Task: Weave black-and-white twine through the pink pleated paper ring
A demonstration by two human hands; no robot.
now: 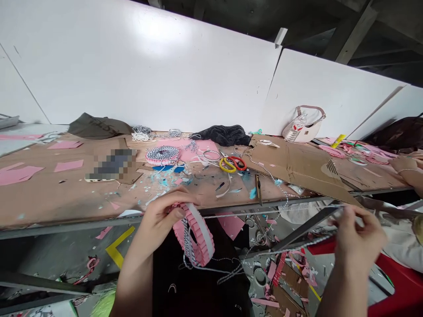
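Observation:
My left hand (167, 215) is closed round a ring of pleated pink ribbon (201, 233) with a pale band along its outer face. Black-and-white cord is wound through the ring, and loose strands dangle below it. From the ring, a length of cord (244, 215) runs taut to the right. My right hand (358, 233) pinches that cord between thumb and fingers, well apart from the ring. On the bench behind lies a similar round piece (162, 154) with pink pleats and a black-and-white centre.
Yellow-handled scissors (227, 164), red-handled scissors (240, 163) and a utility knife (258, 189) lie near the bench edge. Flattened cardboard (291, 160), a dark cloth (224, 134) and a bag (309, 127) with a bottle sit behind. Another person's hand (405, 164) is at far right.

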